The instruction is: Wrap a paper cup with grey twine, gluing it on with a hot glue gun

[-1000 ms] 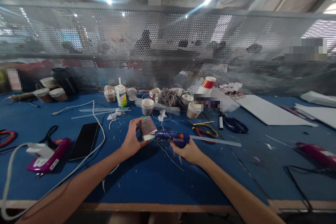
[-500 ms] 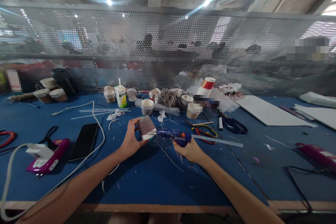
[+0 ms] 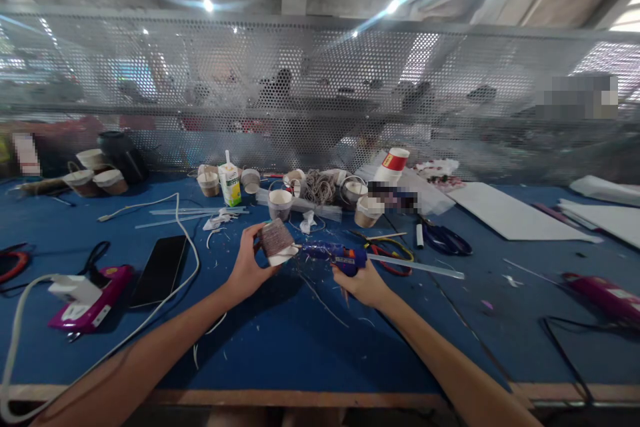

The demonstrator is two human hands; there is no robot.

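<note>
My left hand grips a small paper cup wrapped in brown cord, with a white band showing at its lower edge. The cup is tilted above the table. In my right hand is a blue glue gun, its nozzle pointing left at the cup's white edge. Whether the nozzle touches the cup I cannot tell. A long clear glue stick juts from the back of the gun. Behind the held cup stands another small cup with a wire handle.
Further back are a drink carton, a bundle of cord and several small cups. Pliers and scissors lie right of centre. To the left are a phone, a white cable and a purple power strip.
The cup in my left hand has turned and shifted slightly left. The glue gun has moved a little to the right, staying near the cup's edge.
</note>
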